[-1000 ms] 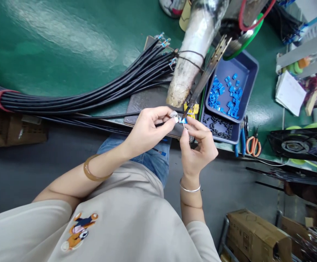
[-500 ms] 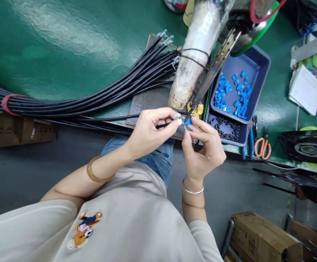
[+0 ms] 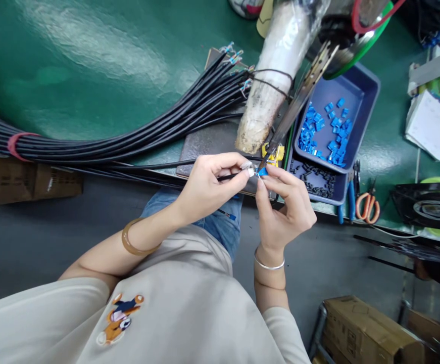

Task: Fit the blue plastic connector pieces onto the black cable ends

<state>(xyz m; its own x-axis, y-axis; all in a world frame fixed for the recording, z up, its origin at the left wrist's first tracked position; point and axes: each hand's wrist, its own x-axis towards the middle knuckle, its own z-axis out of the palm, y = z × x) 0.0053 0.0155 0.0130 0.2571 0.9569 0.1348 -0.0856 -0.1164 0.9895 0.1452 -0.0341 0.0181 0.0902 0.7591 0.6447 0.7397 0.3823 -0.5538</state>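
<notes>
black cable (image 3: 204,179) end is pinched in the left hand (image 3: 204,188). right hand (image 3: 286,210) pinches a small blue connector (image 3: 262,172) against it, over the desk (image 3: 91,60) edge.

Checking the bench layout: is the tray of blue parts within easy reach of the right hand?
Probably yes: the right hand is just beside the blue tray, nothing standing between them, though it now pinches a small blue part.

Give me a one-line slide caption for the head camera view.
Left hand pinches a black cable end against a small blue part held by the right hand.
</notes>
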